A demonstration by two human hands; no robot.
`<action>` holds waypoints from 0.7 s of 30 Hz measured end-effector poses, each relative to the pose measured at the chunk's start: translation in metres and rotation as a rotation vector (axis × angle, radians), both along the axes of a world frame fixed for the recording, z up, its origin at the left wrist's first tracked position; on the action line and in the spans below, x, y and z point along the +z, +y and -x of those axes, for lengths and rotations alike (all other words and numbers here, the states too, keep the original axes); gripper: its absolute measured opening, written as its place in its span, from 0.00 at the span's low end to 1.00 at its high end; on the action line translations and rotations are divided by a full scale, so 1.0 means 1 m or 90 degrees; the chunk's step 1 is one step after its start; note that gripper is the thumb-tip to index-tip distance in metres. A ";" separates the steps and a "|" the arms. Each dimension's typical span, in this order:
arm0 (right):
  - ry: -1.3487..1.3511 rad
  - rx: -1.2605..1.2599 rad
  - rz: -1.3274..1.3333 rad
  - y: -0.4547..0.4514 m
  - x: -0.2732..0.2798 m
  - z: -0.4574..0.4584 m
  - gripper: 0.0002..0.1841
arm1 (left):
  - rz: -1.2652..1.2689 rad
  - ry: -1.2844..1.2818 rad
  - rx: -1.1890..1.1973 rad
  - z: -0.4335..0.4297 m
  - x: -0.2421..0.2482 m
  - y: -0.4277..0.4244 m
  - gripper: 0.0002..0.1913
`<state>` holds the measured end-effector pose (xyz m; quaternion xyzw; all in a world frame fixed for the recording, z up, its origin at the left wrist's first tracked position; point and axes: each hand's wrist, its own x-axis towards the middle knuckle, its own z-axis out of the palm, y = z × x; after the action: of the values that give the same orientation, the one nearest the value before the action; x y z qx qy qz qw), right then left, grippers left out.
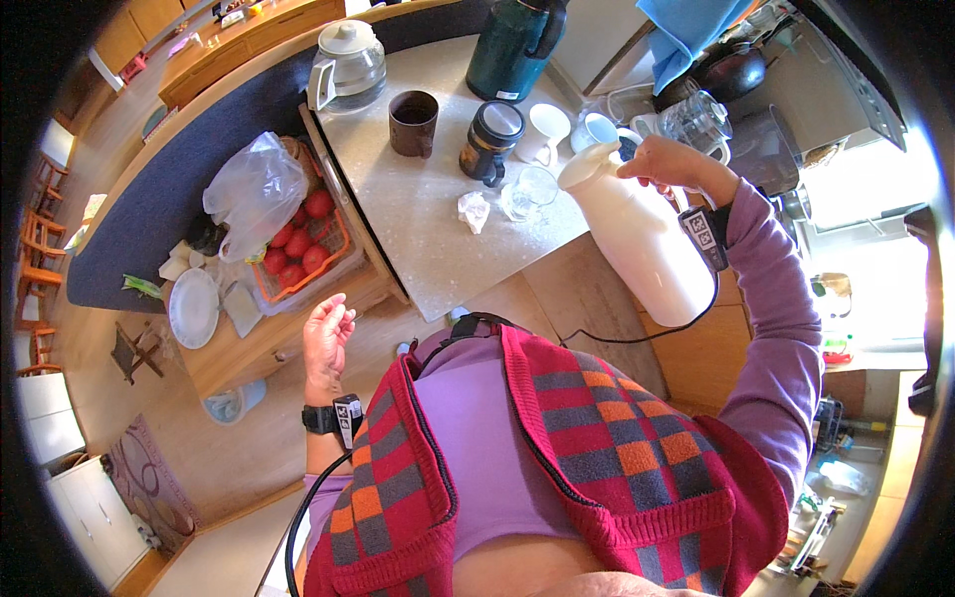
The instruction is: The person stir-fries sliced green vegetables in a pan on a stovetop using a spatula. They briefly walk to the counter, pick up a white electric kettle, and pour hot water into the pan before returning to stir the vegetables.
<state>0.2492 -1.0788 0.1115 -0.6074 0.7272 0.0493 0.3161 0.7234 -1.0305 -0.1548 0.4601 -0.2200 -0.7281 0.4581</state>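
Observation:
My right hand grips a white vacuum jug near its top and handle. The jug leans, its spout towards the counter and its base towards me. Close by the spout stand a clear glass cup, a white mug and a light-blue mug. Left of the glass lies a crumpled white tissue. Behind it is a dark lidded travel mug. My left hand hangs in the air before the crate of tomatoes, loosely curled, with nothing visible in it.
A brown mug, a glass pitcher and a dark green vacuum jug stand farther back. At left, an orange-rimmed crate holds tomatoes beside a plastic bag and a white plate. A black cable hangs from my right wrist.

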 end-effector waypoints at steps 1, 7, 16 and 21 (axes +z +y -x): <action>0.009 -0.004 0.000 0.000 0.001 0.000 0.17 | 0.001 0.005 -0.002 0.000 -0.001 0.000 0.08; 0.031 -0.001 0.000 0.000 0.002 0.005 0.18 | 0.001 0.013 0.002 0.002 -0.003 -0.001 0.09; 0.012 -0.005 -0.007 0.001 -0.003 0.016 0.18 | -0.009 0.010 0.007 0.002 -0.004 -0.001 0.08; -0.034 -0.021 -0.001 0.003 -0.005 0.016 0.18 | -0.005 0.014 0.002 0.003 -0.005 -0.002 0.08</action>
<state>0.2331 -1.0754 0.1062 -0.5958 0.7285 0.0285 0.3369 0.7207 -1.0325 -0.1597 0.4547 -0.2112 -0.7330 0.4597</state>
